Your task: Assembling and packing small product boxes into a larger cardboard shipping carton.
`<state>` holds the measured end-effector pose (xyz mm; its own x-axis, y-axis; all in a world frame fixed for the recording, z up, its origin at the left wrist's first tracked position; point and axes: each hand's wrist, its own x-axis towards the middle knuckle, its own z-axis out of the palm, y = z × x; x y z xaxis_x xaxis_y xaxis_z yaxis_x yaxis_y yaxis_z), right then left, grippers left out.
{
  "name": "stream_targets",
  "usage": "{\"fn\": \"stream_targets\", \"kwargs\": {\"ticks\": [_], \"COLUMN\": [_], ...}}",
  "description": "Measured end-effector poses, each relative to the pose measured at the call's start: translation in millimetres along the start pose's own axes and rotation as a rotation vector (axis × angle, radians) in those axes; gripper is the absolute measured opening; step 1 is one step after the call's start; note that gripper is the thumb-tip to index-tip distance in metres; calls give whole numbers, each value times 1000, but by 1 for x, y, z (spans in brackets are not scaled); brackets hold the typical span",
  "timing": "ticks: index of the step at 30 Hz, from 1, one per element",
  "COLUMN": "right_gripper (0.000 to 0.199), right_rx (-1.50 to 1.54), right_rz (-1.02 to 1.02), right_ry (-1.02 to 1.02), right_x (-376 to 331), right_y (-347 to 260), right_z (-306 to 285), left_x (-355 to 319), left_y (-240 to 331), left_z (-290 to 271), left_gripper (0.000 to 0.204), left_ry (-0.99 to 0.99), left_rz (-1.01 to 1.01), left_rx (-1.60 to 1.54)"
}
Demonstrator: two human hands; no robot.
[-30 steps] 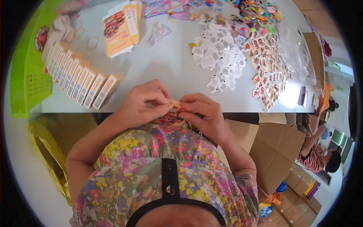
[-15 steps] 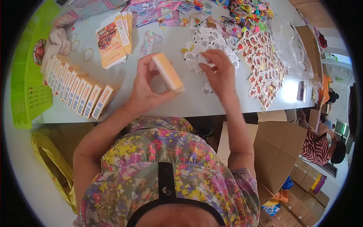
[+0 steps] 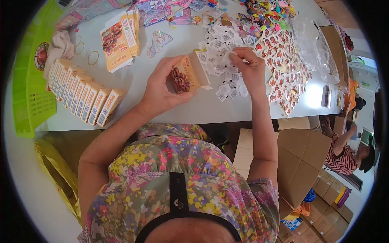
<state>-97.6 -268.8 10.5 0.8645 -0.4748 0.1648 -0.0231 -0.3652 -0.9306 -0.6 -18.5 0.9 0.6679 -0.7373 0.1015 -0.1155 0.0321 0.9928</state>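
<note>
Two hands busy: left hand (image 3: pixel 160 91) grips small open orange carton (image 3: pixel 187 75) above table (image 3: pixel 194 109); right hand (image 3: pixel 249 67) pinches white packet from pile (image 3: pixel 221 67) right of carton. Filling step; next move likely needs packet steered into open flap.

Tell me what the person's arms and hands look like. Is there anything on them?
Both forearms are bare, with no long sleeves. The left hand and right hand wear no gloves, and no rings, watch or bracelets can be made out. The flowery top, in pink, yellow, green and purple, has short sleeves that end near the shoulders.
</note>
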Motion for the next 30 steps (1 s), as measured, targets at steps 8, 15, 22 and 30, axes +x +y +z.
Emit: {"fn": "stream_targets", "kwargs": {"ticks": [8, 15, 22, 30], "right_gripper": [8, 14, 23, 22], "right_rx": [205, -684, -501, -980], "right_rz": [190, -423, -288, 150], "right_ry": [48, 15, -121, 397], "right_x": [-28, -33, -31, 9], "right_y": [-91, -80, -96, -4], "right_z": [16, 30, 31, -92], "left_x": [16, 12, 12, 17], "left_y": [3, 7, 1, -1], "left_z": [12, 16, 22, 21], "left_gripper": [71, 67, 66, 66], "left_ry": [116, 93, 122, 115], "left_rz": [265, 405, 316, 158], "left_rx": [546, 545, 451, 281]}}
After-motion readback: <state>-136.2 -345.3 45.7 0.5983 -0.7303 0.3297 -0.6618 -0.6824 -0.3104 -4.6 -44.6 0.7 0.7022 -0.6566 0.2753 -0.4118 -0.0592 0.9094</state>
